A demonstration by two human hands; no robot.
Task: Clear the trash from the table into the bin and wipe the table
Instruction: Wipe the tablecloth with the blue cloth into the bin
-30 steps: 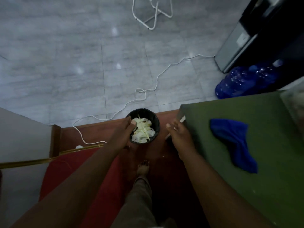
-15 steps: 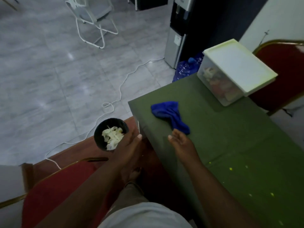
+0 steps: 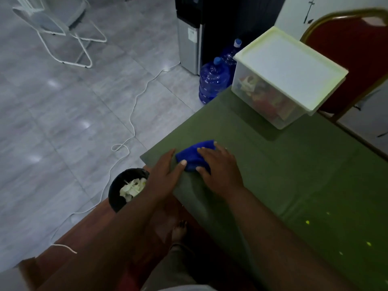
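A blue cloth lies bunched near the left corner of the green table. My right hand lies on top of it with its fingers spread over the fabric and its thumb at the cloth's near edge. Flat on the table corner beside it is my left hand, whose thumb touches the cloth's left end. The black bin stands on the floor just left of the table, under my left forearm, and holds crumpled white trash. Small yellow specks dot the near right of the table.
A clear storage box with a pale lid stands at the table's far end. Behind it is a red chair. Blue water bottles, a water dispenser, a white cable and a white folding chair are on the floor.
Both hands left the bin and moved right onto the table. My right hand now lies on the blue cloth and my left hand touches it. The view swung toward the table.
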